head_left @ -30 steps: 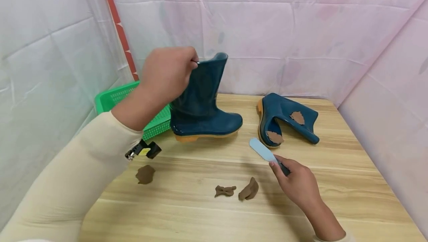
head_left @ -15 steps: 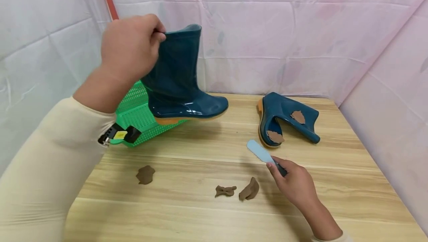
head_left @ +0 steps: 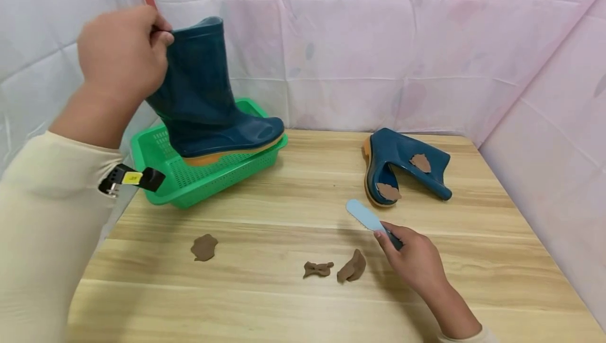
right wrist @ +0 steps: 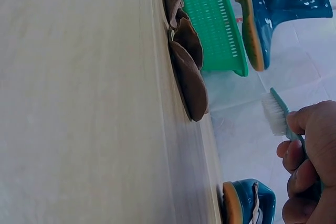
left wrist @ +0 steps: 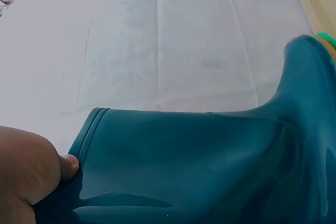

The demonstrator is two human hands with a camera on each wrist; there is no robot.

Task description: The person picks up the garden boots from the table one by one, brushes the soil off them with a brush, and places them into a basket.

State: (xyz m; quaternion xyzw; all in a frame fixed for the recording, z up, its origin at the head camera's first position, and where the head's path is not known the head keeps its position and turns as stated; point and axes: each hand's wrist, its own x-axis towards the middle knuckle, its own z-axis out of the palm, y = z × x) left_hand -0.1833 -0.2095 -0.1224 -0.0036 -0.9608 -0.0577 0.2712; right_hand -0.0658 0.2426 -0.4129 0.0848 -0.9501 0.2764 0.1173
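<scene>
My left hand pinches the top rim of a dark blue rubber boot with a tan sole. The boot hangs upright, toe to the right, over a green plastic basket; in the right wrist view its sole is apart from the basket. In the left wrist view the thumb presses on the boot's rim. My right hand grips the handle of a light blue scrubbing brush, whose white bristles show in the right wrist view. The brush is held above the table, touching nothing else.
A second blue boot lies on its side at the back right, with brown flat pieces on it. Several brown pieces lie on the wooden table. Pale cloth walls stand behind and at both sides.
My left hand has carried the boot left and up, from beside the basket to above it. The right hand with the brush has shifted only slightly left.
</scene>
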